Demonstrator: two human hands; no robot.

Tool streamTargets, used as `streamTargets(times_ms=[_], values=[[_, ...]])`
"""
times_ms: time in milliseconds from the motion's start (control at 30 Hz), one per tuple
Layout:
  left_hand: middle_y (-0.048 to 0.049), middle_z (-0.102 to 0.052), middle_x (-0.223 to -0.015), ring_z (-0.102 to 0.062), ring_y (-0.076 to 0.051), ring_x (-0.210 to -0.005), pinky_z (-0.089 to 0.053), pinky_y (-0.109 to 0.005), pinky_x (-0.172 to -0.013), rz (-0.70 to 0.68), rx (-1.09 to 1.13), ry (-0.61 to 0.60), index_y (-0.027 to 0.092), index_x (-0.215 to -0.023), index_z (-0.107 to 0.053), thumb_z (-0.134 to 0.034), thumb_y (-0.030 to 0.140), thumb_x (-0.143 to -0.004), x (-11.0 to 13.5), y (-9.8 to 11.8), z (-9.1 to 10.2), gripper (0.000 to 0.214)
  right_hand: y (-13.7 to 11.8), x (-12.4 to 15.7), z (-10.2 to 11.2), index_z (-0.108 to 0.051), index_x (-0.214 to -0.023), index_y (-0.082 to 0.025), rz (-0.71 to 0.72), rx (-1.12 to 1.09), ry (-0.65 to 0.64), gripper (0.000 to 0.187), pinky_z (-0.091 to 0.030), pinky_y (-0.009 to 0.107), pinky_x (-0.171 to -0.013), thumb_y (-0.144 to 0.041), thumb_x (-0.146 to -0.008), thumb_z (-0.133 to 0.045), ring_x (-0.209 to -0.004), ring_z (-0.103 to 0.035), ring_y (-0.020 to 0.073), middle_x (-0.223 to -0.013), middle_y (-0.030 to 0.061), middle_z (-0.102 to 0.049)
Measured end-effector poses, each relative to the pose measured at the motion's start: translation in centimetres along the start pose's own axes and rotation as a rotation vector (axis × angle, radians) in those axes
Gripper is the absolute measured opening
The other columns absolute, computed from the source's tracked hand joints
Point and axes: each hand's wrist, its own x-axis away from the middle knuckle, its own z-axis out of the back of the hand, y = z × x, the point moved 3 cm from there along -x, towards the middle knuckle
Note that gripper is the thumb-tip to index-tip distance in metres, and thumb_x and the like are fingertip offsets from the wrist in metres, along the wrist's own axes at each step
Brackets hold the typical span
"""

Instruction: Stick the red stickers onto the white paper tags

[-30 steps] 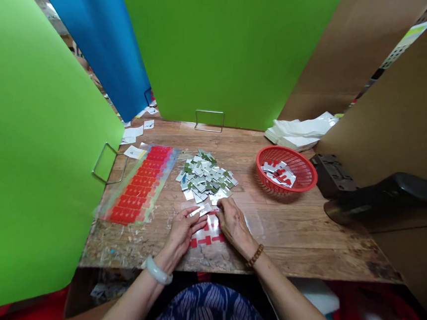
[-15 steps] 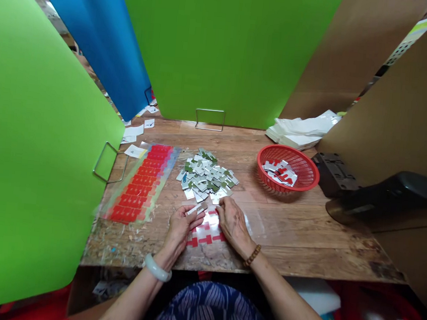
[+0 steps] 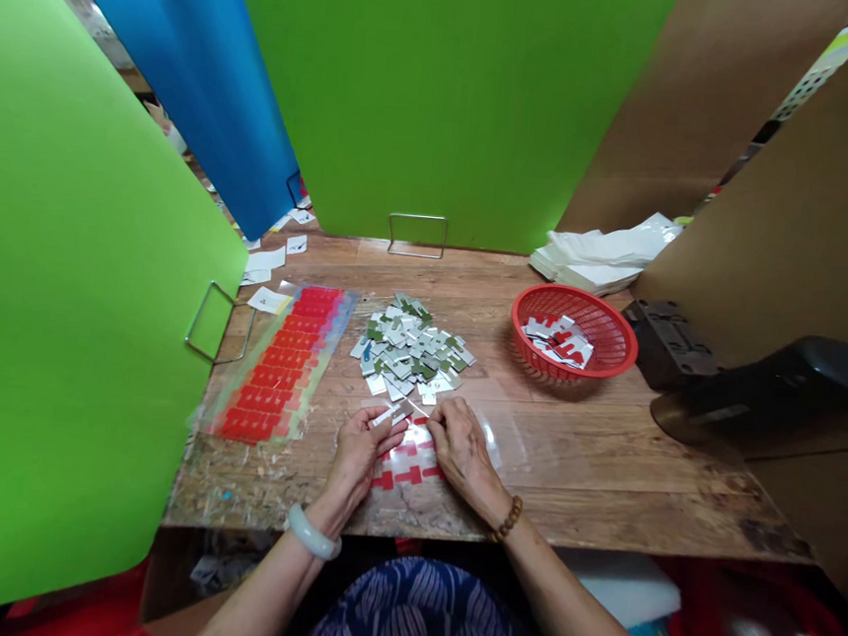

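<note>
My left hand [image 3: 362, 451] is closed around a small silvery metal plate [image 3: 393, 414], gripped between thumb and fingers. To its right, my right hand [image 3: 461, 445] has its fingertips pinched at the end of a thin white strip [image 3: 417, 408], which runs toward the plate. Under both hands lies a clear sheet with red T-shaped stickers [image 3: 408, 475], partly covered by the fingers. Just beyond the hands is a loose pile of metal plates [image 3: 413, 352], some with green faces.
Layered sheets of red stickers [image 3: 271, 374] lie at left. On the right stand a red basket [image 3: 618, 350] holding plates with red stickers, and a dark metal block with a black tool [image 3: 796, 390]. White papers [image 3: 599, 259] are stacked behind. Green panels [image 3: 443, 102] bound the wooden table [image 3: 602, 492].
A thin white strip now shows between the plate and my right fingertips. My right hand has shifted slightly; my left hand keeps its hold on the plate.
</note>
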Motion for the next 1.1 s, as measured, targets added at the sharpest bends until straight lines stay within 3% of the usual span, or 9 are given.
streamTargets(times_ms=[233,433,533,767,1100], values=[[-0.0074,-0.068,-0.076,-0.068,-0.014,-0.069,-0.054,-0.024,-0.069,0.015,0.013,-0.011,0.012,-0.08,-0.052,-0.057,0.0,-0.074,0.0,0.2,-0.1,0.013,-0.2,1.2,0.8,-0.048,-0.073,-0.018,0.049,-0.205,-0.15,0.011,-0.036,0.028,-0.073,-0.016,-0.083,-0.046,-0.077,-0.046,0.0146,-0.078,0.0013,-0.052],[-0.0118,-0.069,-0.083,-0.069,-0.017,-0.069,-0.055,-0.025,-0.067,0.099,-0.038,-0.107,0.01,-0.091,-0.055,-0.059,0.002,-0.073,1.3,1.1,-0.1,0.02,0.1,1.4,1.8,-0.05,-0.076,-0.018,-0.145,-0.515,-0.095,0.01,-0.04,0.023,-0.062,-0.026,-0.079,-0.055,-0.067,-0.05,0.0118,-0.072,-0.0016,-0.054],[-0.0139,-0.07,-0.082,-0.069,-0.018,-0.072,-0.055,-0.024,-0.069,0.129,-0.058,-0.169,0.008,-0.095,-0.055,-0.059,0.002,-0.073,2.7,1.7,-0.5,0.023,-0.4,1.6,2.4,-0.05,-0.072,-0.018,-0.189,-0.508,-0.027,0.013,-0.04,0.022,-0.059,-0.027,-0.077,-0.056,-0.062,-0.05,0.0111,-0.069,-0.002,-0.054],[-0.0129,-0.07,-0.084,-0.069,-0.019,-0.074,-0.055,-0.026,-0.071,0.153,-0.081,-0.244,0.008,-0.099,-0.058,-0.067,0.004,-0.066,4.4,2.0,-1.4,0.034,-2.3,2.1,3.8,-0.05,-0.07,-0.019,-0.079,-0.359,0.038,0.007,-0.039,0.022,-0.059,-0.02,-0.076,-0.054,-0.061,-0.049,0.0108,-0.066,-0.0026,-0.053],[-0.0127,-0.07,-0.084,-0.069,-0.018,-0.071,-0.055,-0.024,-0.069,0.175,-0.098,-0.265,0.009,-0.095,-0.059,-0.065,0.003,-0.068,5.2,2.2,-2.4,0.029,-1.8,2.2,3.8,-0.05,-0.07,-0.019,-0.07,-0.379,-0.005,0.006,-0.039,0.021,-0.058,-0.015,-0.074,-0.051,-0.06,-0.049,0.0106,-0.065,-0.0032,-0.054]])
